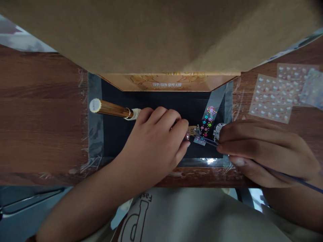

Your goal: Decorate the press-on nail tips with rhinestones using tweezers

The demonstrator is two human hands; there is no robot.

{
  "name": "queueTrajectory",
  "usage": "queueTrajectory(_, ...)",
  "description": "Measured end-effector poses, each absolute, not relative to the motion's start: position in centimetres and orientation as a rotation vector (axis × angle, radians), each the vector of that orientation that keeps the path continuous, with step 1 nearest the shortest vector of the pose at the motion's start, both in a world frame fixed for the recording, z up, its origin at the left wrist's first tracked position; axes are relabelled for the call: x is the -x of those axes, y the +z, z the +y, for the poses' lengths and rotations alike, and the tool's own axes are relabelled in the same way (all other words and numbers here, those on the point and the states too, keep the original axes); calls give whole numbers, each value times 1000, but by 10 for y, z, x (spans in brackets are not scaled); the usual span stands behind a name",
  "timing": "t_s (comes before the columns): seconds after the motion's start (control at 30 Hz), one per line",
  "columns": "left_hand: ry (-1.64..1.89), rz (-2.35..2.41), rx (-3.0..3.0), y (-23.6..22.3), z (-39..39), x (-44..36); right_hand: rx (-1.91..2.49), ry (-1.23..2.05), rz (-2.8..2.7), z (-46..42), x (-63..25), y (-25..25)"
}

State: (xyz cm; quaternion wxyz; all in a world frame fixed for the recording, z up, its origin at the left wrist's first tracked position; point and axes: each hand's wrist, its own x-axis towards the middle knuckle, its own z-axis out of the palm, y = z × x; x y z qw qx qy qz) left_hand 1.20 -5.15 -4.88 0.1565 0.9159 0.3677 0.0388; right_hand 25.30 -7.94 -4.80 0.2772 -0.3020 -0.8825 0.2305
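My left hand (156, 144) rests on the black mat (151, 99) with its fingers curled closed. Beyond its fingertips pokes a small tan piece (193, 130) with a shiny end; most of it is hidden under the fingers. A brown-gold cylinder (113, 109) with a white round end runs in at the hand's other side, and I cannot tell whether the two are joined. My right hand (270, 151) pinches a thin dark stick tool (285, 175), its slim tip touching or close to the tan piece. Beneath that tip lies a clear strip of sparkly flower stickers (208, 121).
A large cardboard box (161, 40) overhangs the mat's far side, above an orange printed box face (166, 83). Clear sticker sheets (272, 97) lie on the wooden table (40, 117) at right. A round white-patterned item (217, 130) sits by my right fingers.
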Motion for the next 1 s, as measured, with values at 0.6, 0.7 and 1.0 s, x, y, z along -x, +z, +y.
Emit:
queueTrajectory(0.6,121,1078,-2654,-50,-52,-12,894,581,-2350,-84,-248,-48)
queueTrajectory(0.7,122,1088,-2679,-51,-52,-12,902,584,-2374,-83,-249,-49)
queueTrajectory(1.0,246,1061,-2640,-48,-53,-10,959,547,-2361,-86,-263,-38)
